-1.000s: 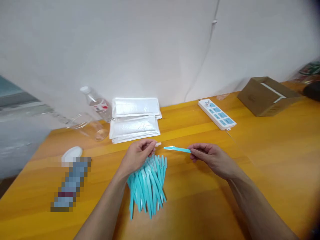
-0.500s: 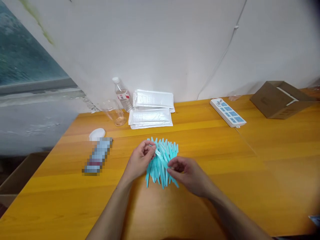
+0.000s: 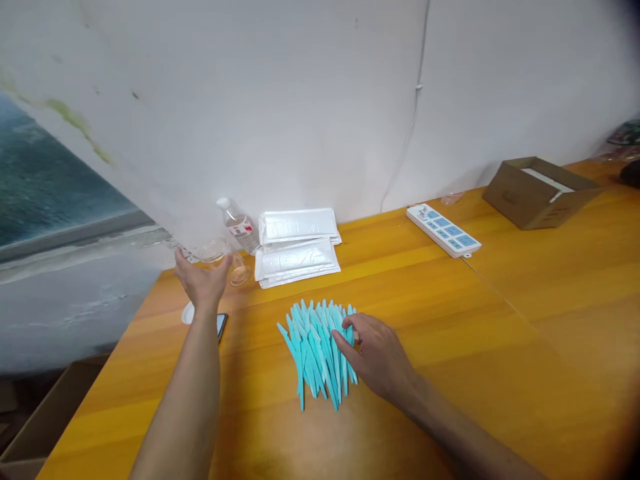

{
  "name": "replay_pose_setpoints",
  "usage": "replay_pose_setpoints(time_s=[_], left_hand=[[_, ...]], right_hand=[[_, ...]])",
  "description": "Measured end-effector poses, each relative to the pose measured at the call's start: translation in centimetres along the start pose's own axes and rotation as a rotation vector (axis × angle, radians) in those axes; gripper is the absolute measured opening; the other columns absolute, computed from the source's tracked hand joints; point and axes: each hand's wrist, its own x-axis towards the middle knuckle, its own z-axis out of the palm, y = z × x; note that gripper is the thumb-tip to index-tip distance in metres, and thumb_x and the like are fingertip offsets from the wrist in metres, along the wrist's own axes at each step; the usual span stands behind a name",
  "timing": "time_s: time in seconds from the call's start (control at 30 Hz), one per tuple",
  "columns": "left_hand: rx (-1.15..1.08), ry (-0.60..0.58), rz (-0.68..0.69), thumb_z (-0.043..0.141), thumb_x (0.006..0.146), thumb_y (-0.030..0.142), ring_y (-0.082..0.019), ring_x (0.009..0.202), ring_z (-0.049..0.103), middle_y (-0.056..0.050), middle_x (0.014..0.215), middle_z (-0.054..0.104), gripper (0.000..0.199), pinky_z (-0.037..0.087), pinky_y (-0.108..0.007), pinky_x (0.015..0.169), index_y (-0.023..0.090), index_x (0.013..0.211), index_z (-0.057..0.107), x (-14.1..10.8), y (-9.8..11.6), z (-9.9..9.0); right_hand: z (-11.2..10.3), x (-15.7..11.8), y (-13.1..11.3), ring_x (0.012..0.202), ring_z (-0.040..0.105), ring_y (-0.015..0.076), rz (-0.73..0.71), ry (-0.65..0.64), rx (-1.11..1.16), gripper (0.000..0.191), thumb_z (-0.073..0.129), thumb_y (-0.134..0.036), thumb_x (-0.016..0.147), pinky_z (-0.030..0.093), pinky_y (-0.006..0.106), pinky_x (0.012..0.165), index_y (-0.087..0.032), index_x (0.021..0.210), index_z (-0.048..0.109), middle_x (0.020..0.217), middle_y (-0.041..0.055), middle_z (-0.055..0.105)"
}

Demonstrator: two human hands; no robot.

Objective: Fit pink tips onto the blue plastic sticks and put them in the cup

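My left hand (image 3: 203, 281) reaches to the back left, thumb and fingers spread wide, holding nothing. Just beyond it stands a clear jar (image 3: 240, 272), partly hidden by the hand; whether they touch is hard to tell. A heap of slim turquoise sticks that look like eyebrow razors (image 3: 315, 353) lies on the wooden table (image 3: 430, 300), roughly side by side with their ends pointing away from me. At the heap's right edge is my right hand (image 3: 375, 350), thumb and fingers apart, with no razor visibly gripped.
Behind the heap lie silvery-white padded envelopes (image 3: 297, 257), beside a water bottle (image 3: 241, 228). A white lid (image 3: 187, 313) and a phone (image 3: 221, 325) are partly behind my left arm. A power strip (image 3: 444, 231) and an open cardboard box (image 3: 537, 193) sit back right.
My left hand has left the heap and moved left and away towards the jar. The razor held between both hands is no longer in them. The view has shifted.
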Motion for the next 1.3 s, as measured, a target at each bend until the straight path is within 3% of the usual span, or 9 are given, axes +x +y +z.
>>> replay_pose_setpoints(time_s=[0.2, 0.3, 0.43, 0.53, 0.7, 0.83, 0.97, 1.13, 1.3], left_hand=[[-0.001, -0.158, -0.094, 0.076, 0.07, 0.059, -0.041, 0.122, 0.053, -0.019, 0.136, 0.054, 0.116, 0.04, -0.049, 0.098, 0.012, 0.154, 0.011, 0.8, 1.7, -1.1], [-0.008, -0.074, -0.018, 0.08, 0.065, 0.057, -0.04, 0.119, 0.056, -0.013, 0.131, 0.06, 0.114, 0.041, -0.05, 0.098, 0.022, 0.154, 0.018, -5.0, 5.2, -3.6], [-0.228, -0.426, 0.155, 0.086, 0.06, 0.049, -0.034, 0.118, 0.059, -0.009, 0.129, 0.062, 0.118, 0.046, -0.046, 0.097, 0.033, 0.154, 0.016, -15.8, 11.4, -5.9], [-0.401, -0.618, 0.184, 0.087, 0.06, 0.045, -0.031, 0.116, 0.061, -0.009, 0.129, 0.063, 0.116, 0.052, -0.042, 0.09, 0.036, 0.154, 0.02, -20.3, 12.2, -6.5], [-0.129, -0.648, -0.007, 0.07, 0.078, 0.052, -0.025, 0.082, 0.068, -0.006, 0.1, 0.073, 0.039, 0.051, -0.036, 0.073, 0.027, 0.107, 0.068, -20.1, 5.6, -6.5], [0.226, -0.788, -0.06, 0.061, 0.081, 0.056, -0.026, 0.076, 0.068, -0.003, 0.078, 0.073, 0.034, 0.045, -0.033, 0.065, 0.024, 0.079, 0.072, -20.0, 2.6, -5.1], [0.146, -0.827, -0.132, 0.06, 0.083, 0.052, -0.024, 0.074, 0.068, -0.003, 0.074, 0.073, 0.032, 0.045, -0.03, 0.064, 0.022, 0.078, 0.072, -20.8, 2.3, -4.4], [-0.371, -0.795, -0.291, 0.066, 0.083, 0.046, -0.015, 0.054, 0.06, 0.0, 0.061, 0.066, 0.028, 0.048, -0.026, 0.054, 0.018, 0.082, 0.068, -20.8, 4.5, -7.1], [-0.706, -0.433, 0.179, 0.071, 0.083, 0.027, -0.017, 0.081, 0.068, -0.003, 0.089, 0.072, 0.007, 0.056, -0.031, 0.076, 0.022, 0.088, 0.072, -19.7, 12.4, -7.3]], right_hand=[[-1.3, 1.3, 1.0, 0.073, 0.062, 0.019, 0.032, 0.005, 0.137, 0.013, 0.061, -0.03, 0.09, 0.049, 0.031, 0.067, -0.021, 0.099, 0.062, 0.079, 0.0026, 0.065], [-2.2, 1.6, 0.7, 0.087, 0.065, 0.0221, 0.03, 0.009, 0.212, 0.038, 0.071, -0.035, 0.083, 0.053, 0.035, 0.076, -0.022, 0.117, 0.059, 0.093, 0.0056, 0.067], [-3.7, 1.6, -0.6, 0.119, 0.058, 0.028, -0.061, -0.05, 0.332, 0.087, 0.081, -0.043, 0.072, 0.051, 0.043, 0.099, -0.023, 0.144, 0.036, 0.133, 0.0131, 0.058], [-5.1, 0.7, 0.0, 0.124, 0.057, 0.0261, -0.015, -0.046, 0.379, 0.083, 0.08, -0.038, 0.073, 0.049, 0.04, 0.103, -0.025, 0.143, 0.037, 0.138, 0.011, 0.056], [-6.1, -1.6, 4.0, 0.119, 0.06, 0.029, 0.208, 0.107, 0.254, 0.076, 0.08, -0.04, 0.072, 0.05, 0.047, 0.101, -0.023, 0.137, 0.044, 0.131, 0.0123, 0.06], [-5.0, -2.3, 5.4, 0.118, 0.061, 0.0293, 0.203, 0.092, 0.274, 0.074, 0.079, -0.041, 0.072, 0.05, 0.048, 0.101, -0.023, 0.135, 0.044, 0.13, 0.012, 0.06], [-3.2, -2.0, 4.9, 0.121, 0.058, 0.029, 0.148, 0.106, 0.325, 0.076, 0.08, -0.04, 0.072, 0.049, 0.046, 0.103, -0.025, 0.137, 0.043, 0.133, 0.0112, 0.058], [-2.1, -2.5, 5.0, 0.128, 0.054, 0.0304, 0.132, 0.078, 0.361, 0.086, 0.08, -0.042, 0.073, 0.045, 0.049, 0.108, -0.025, 0.145, 0.036, 0.14, 0.0122, 0.053], [-5.6, -2.9, 5.4, 0.144, 0.033, 0.0346, 0.063, 0.022, 0.37, 0.112, 0.079, -0.05, 0.072, 0.03, 0.058, 0.117, -0.025, 0.158, 0.011, 0.158, 0.0148, 0.033]])
